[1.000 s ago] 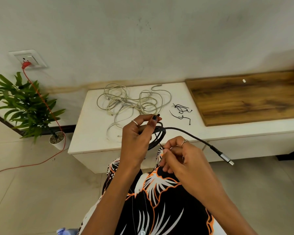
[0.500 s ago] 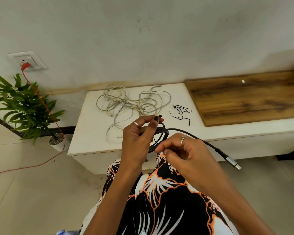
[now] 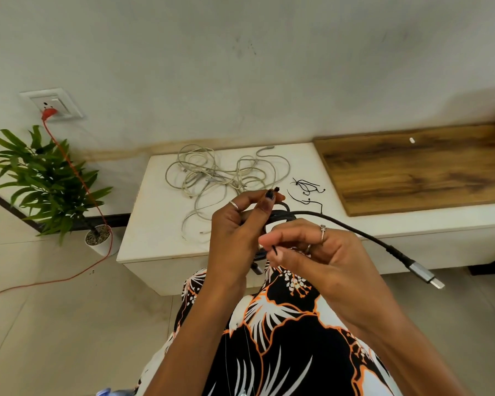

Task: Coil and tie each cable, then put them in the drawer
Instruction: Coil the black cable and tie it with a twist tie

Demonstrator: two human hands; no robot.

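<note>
Hands (image 3: 237, 224) (image 3: 312, 252) hold coiled black cable (image 3: 355, 230) — right pinches tie (image 3: 275, 249).

Your hands (image 3: 269, 238) hung over the surface's (image 3: 155, 238) bare near edge; behind them the pale cable tangle (image 3: 212, 178) and loose black ties (image 3: 307, 191) blocked the middle.

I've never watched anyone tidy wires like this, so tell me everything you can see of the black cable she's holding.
The black cable is thin, matte, seemingly braided. Most of it is gathered into a small coil held up in front of the white table, gripped by the left hand. One end arcs free to the right and ends in a silver metal plug hanging in the air. The right hand pinches the tip of a thin black tie at the coil.
</note>
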